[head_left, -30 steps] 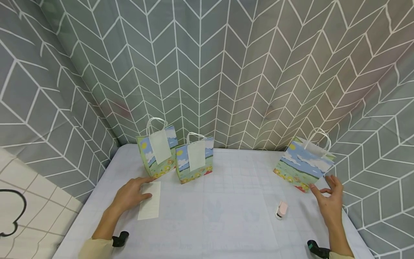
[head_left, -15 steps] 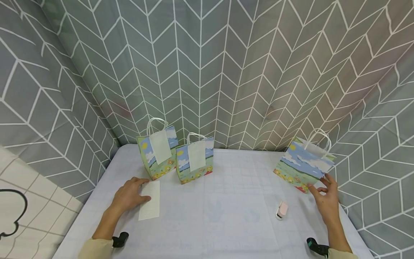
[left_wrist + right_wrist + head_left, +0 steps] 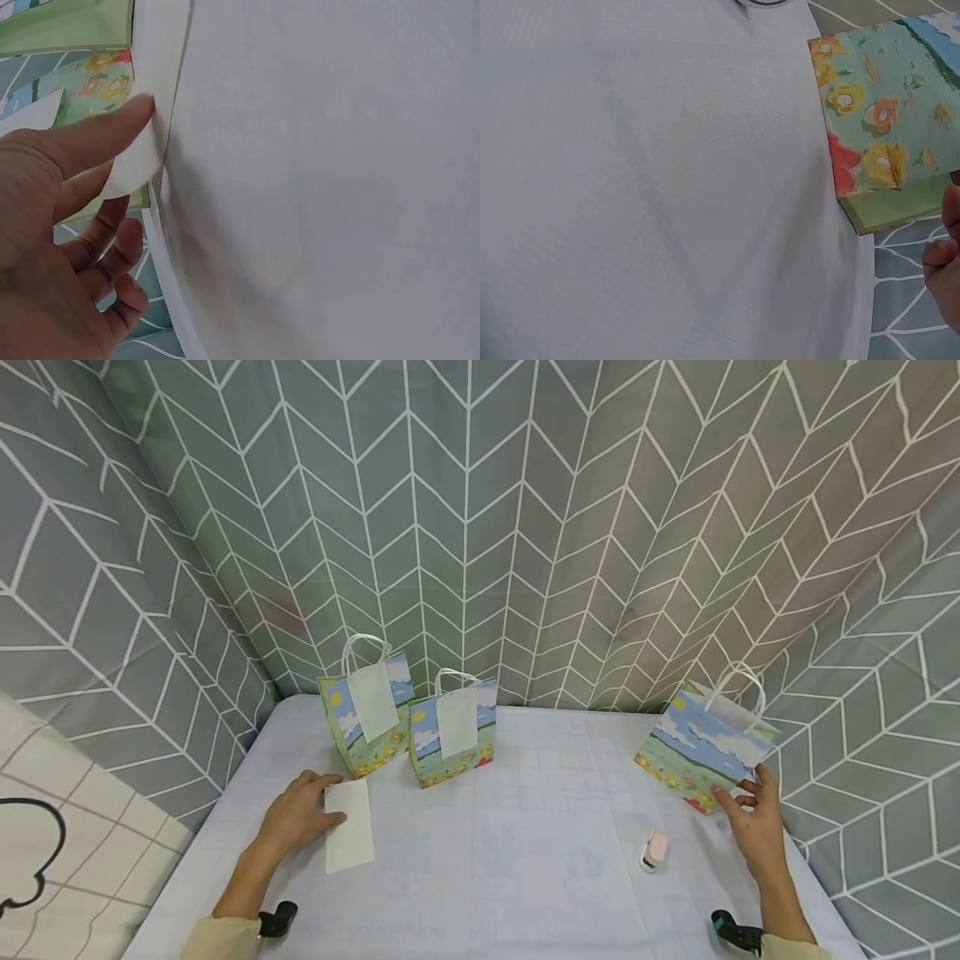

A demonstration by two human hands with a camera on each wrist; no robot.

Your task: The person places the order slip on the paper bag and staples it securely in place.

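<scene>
At the left, my left hand (image 3: 296, 814) pinches a white paper slip (image 3: 352, 839) by its left edge. In the left wrist view the slip (image 3: 139, 169) bends up between thumb and index finger. On the right, my right hand (image 3: 757, 827) holds the lower right side of a paper gift bag (image 3: 697, 743) printed with sky and flowers. Its thumb lies at the bag's front corner, with the fingers at the side. Only part of this hand (image 3: 945, 255) shows in the right wrist view, beside the bag's green side panel (image 3: 896, 206).
Two matching gift bags, one at the left (image 3: 367, 714) and one nearer the middle (image 3: 453, 731), stand upright with white slips on their fronts. A small pink and white stapler-like object (image 3: 654, 850) lies left of my right hand. Patterned curtains (image 3: 495, 527) enclose the table.
The paper slip has turned slightly and its near end has swung right. My right hand has shifted a little left against the gift bag, which has moved slightly nearer.
</scene>
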